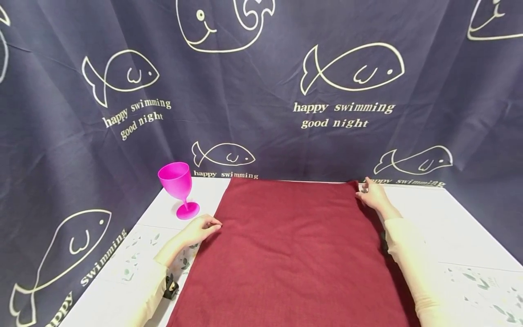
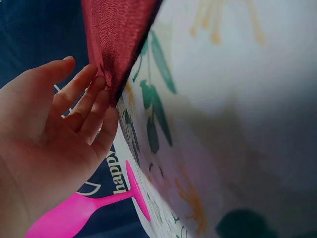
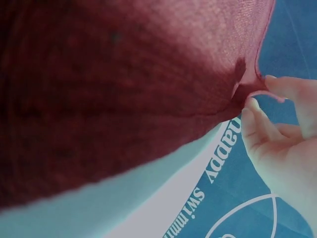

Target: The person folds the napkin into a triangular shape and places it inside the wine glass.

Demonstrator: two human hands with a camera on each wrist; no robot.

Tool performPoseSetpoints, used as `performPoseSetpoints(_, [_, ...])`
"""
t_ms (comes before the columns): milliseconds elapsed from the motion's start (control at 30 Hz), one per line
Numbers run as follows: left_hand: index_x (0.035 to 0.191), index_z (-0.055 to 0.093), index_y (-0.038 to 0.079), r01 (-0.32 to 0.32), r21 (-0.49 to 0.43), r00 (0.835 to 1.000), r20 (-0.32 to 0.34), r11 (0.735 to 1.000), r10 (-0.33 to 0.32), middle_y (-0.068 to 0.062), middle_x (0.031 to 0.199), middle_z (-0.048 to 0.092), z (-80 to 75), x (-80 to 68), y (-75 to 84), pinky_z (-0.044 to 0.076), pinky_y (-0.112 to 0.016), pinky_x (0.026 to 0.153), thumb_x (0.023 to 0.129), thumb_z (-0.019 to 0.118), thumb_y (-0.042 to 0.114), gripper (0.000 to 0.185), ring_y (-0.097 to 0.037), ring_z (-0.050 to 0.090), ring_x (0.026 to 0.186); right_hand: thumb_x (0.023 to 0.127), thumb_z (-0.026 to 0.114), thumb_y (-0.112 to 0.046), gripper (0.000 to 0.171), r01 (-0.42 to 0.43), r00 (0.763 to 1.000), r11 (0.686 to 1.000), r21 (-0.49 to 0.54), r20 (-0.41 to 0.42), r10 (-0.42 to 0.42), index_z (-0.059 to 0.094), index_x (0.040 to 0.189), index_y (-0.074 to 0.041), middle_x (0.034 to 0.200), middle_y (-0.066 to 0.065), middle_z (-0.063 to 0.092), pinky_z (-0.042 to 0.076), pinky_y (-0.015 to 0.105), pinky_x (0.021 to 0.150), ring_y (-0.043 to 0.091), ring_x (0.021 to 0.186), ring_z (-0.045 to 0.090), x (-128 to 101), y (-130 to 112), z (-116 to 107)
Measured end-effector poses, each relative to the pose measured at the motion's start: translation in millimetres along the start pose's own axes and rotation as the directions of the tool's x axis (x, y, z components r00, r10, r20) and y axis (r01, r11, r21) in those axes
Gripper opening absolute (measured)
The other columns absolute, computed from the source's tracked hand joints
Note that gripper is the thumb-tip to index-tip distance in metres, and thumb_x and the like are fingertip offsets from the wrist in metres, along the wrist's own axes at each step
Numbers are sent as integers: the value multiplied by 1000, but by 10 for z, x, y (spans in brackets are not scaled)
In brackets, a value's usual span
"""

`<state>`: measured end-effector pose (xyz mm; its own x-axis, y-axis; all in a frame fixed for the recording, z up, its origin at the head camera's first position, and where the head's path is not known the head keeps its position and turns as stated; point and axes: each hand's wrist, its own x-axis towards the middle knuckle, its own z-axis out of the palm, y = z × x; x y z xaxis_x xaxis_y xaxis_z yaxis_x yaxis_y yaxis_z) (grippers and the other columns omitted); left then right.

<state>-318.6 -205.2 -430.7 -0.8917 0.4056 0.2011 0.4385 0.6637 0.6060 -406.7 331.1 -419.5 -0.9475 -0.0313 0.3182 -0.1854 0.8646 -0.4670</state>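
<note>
A dark red cloth [image 1: 294, 245] lies spread over the table, with slight wrinkles in its middle. At its far right corner my right hand [image 1: 373, 196] pinches the fabric between thumb and finger; the right wrist view shows the gathered corner [image 3: 247, 94] there. My left hand [image 1: 198, 230] is at the cloth's left edge. In the left wrist view its fingertips touch the hanging cloth edge [image 2: 111, 59], fingers loosely bent and thumb apart from them. A bright pink goblet [image 1: 177, 186] stands upright beyond the left hand.
The white table [image 1: 425, 218] has a leaf-patterned cover [image 1: 486, 290] near the front. A dark blue curtain [image 1: 269, 91] with white fish drawings and lettering hangs behind the table and along its left side.
</note>
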Motion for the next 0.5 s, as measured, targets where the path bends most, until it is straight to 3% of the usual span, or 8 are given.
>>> performPoseSetpoints(167, [93, 64, 3, -1, -18, 1000, 3, 1000, 1, -4, 83, 58, 1, -7, -8, 44, -20, 62, 83, 58, 18, 18, -3, 50, 65, 74, 61, -5, 56, 32, 999, 999, 31, 21, -32, 38, 117, 22, 89, 28, 62, 40, 48, 83, 39, 81, 59, -40, -5, 4])
performPoseSetpoints(300, [90, 65, 4, -65, -62, 998, -26, 996, 64, -3, 80, 57, 5, -12, -46, 44, -22, 61, 83, 58, 25, 22, -4, 51, 64, 73, 60, -2, 40, 74, 997, 997, 35, 21, -75, 52, 107, 17, 85, 26, 63, 45, 40, 72, 34, 74, 62, -46, 8, 4])
performPoseSetpoints(367, [90, 65, 6, -137, -79, 990, -46, 987, 133, -1, 79, 57, 25, -2, -113, 43, -21, 58, 84, 56, 29, 25, -3, 51, 64, 74, 59, -2, 32, 81, 996, 997, 19, 21, -82, 57, 101, 13, 83, 25, 64, 45, 36, 66, 32, 73, 61, -45, 19, 1])
performPoseSetpoints(500, [90, 65, 7, -136, -86, 990, -51, 987, 132, -1, 79, 57, 34, -5, -112, 43, -20, 58, 84, 57, 29, 24, -4, 51, 64, 75, 57, -3, 24, 87, 996, 996, -3, 16, -87, 62, 96, 7, 83, 23, 64, 45, 38, 64, 33, 74, 60, -46, 40, 0])
